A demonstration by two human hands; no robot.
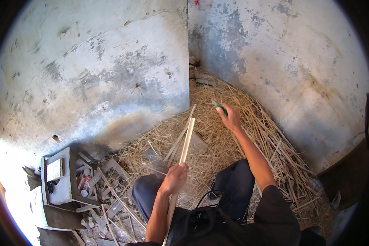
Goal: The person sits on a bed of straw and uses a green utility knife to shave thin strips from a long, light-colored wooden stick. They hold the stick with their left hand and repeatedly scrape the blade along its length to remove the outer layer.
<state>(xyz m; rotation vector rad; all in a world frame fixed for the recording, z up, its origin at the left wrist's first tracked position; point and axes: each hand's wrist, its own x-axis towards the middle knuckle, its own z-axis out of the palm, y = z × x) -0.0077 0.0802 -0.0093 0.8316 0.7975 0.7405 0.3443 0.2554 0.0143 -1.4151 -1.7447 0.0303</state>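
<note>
My left hand (174, 178) grips a long pale split cane strip (187, 139) near its middle; the strip points up and away toward the wall corner, its lower end running down past my forearm. A second thin strip lies close beside it. My right hand (230, 118) reaches forward over the pile of dry straw and cane shavings (242, 135), closed around a knife with a green handle (221, 108), its short blade pointing up and left. My knees in dark trousers (233, 184) sit below both hands.
Two stained plaster walls meet in a corner (188, 61) ahead. A small grey wooden stool (59, 176) stands at the lower left among cane offcuts and debris (106, 197). Broken bricks (203, 78) lie in the corner.
</note>
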